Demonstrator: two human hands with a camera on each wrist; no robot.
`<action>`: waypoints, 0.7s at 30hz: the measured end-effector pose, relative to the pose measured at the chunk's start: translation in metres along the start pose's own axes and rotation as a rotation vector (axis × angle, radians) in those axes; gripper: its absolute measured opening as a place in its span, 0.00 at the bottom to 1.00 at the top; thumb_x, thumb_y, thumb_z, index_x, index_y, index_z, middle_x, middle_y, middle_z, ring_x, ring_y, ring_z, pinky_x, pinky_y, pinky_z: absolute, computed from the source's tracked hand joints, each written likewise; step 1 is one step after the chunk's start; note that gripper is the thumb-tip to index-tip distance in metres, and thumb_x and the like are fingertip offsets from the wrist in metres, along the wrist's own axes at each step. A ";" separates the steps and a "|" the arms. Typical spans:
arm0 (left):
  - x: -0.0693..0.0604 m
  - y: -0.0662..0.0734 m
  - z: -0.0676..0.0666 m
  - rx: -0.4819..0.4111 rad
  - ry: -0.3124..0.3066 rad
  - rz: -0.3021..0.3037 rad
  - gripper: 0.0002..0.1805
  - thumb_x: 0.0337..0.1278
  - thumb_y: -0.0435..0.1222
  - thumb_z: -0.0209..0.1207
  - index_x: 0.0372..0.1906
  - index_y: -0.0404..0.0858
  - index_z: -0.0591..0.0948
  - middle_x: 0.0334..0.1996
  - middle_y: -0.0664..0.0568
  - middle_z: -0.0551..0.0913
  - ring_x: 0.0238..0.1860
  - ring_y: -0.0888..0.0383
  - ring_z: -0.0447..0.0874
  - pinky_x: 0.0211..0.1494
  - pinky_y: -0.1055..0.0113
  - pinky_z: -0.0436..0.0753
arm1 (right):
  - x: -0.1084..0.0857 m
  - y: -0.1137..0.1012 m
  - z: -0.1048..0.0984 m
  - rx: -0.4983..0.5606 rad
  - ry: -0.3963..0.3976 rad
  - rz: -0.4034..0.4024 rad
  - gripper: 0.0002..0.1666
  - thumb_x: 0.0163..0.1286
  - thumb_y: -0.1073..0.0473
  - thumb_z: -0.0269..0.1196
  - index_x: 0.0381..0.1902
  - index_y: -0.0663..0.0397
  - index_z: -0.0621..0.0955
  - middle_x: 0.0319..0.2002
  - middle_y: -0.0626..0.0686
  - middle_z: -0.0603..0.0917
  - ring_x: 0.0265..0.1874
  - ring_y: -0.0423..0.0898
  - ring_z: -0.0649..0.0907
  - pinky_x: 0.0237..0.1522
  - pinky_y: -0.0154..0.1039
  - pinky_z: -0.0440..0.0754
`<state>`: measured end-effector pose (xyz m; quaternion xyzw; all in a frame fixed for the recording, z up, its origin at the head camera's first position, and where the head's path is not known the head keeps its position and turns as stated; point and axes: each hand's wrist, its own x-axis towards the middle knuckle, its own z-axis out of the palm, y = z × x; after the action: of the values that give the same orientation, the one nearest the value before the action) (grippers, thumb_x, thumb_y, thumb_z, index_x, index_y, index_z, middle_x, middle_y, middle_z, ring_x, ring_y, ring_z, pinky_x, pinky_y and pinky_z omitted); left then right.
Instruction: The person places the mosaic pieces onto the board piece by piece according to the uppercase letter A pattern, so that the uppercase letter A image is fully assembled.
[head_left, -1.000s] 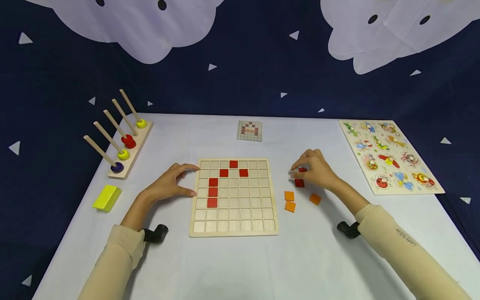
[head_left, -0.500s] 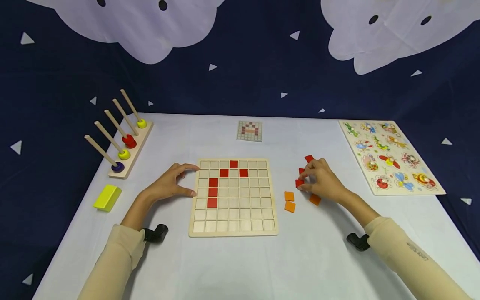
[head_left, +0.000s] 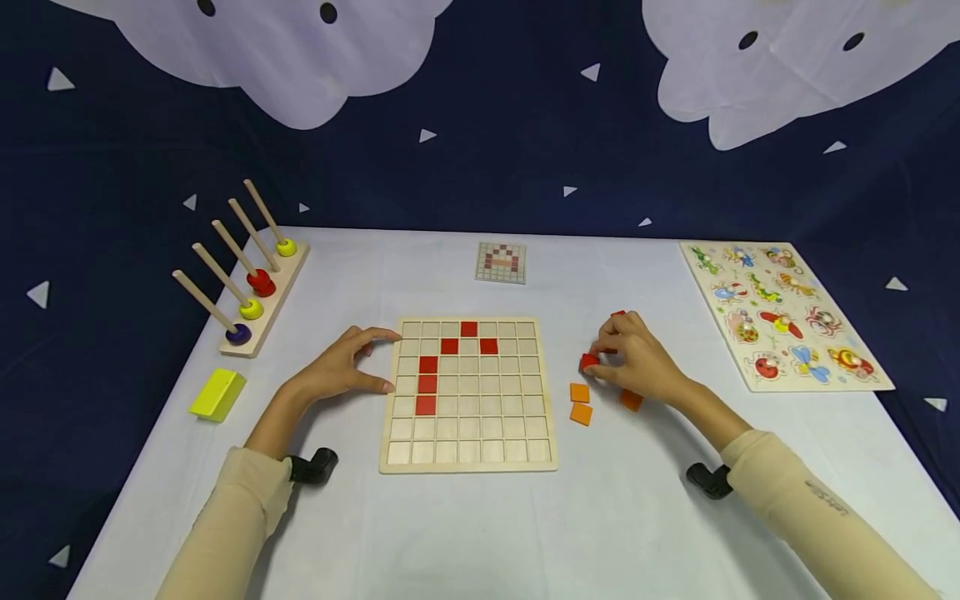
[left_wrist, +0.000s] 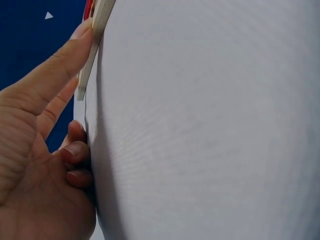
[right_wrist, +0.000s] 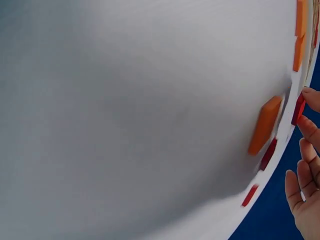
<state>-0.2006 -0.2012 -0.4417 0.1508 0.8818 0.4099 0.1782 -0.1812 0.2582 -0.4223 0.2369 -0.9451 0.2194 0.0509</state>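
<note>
The wooden grid board (head_left: 468, 437) holds several red tiles (head_left: 427, 384) in its upper half. At its left edge my left hand (head_left: 337, 364) rests with thumb and index finger spread against the rim; the left wrist view shows the thumb (left_wrist: 65, 65) touching the board's edge (left_wrist: 95, 47). Right of the board, my right hand (head_left: 637, 358) pinches a red tile (head_left: 588, 362) between thumb and fingers, seen also as a red tile (right_wrist: 298, 109) in the right wrist view. Orange tiles (head_left: 580, 392) lie just below, one (head_left: 632, 400) partly under the hand. Another red tile (head_left: 618, 313) is mostly hidden behind the fingers.
A small pattern card (head_left: 500, 262) lies behind the board. To the left stand a peg stacker (head_left: 264, 314) with coloured rings and a yellow block (head_left: 217, 395). An insect picture board (head_left: 786, 317) lies at the right.
My right hand first shifted right and down, uncovering an upper red tile, then pinched the nearest red tile and moved it slightly left. The left hand has stayed against the board.
</note>
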 end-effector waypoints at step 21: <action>0.001 0.002 0.001 -0.006 0.004 -0.007 0.43 0.41 0.41 0.78 0.67 0.46 0.73 0.45 0.42 0.65 0.52 0.47 0.62 0.54 0.51 0.65 | 0.045 -0.053 0.024 0.054 -0.075 -0.145 0.12 0.54 0.56 0.77 0.32 0.56 0.87 0.38 0.51 0.76 0.44 0.48 0.68 0.50 0.45 0.69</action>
<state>-0.2007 -0.1996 -0.4410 0.1463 0.8814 0.4122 0.1784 -0.1958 0.1868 -0.4146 0.3141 -0.9204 0.2316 0.0247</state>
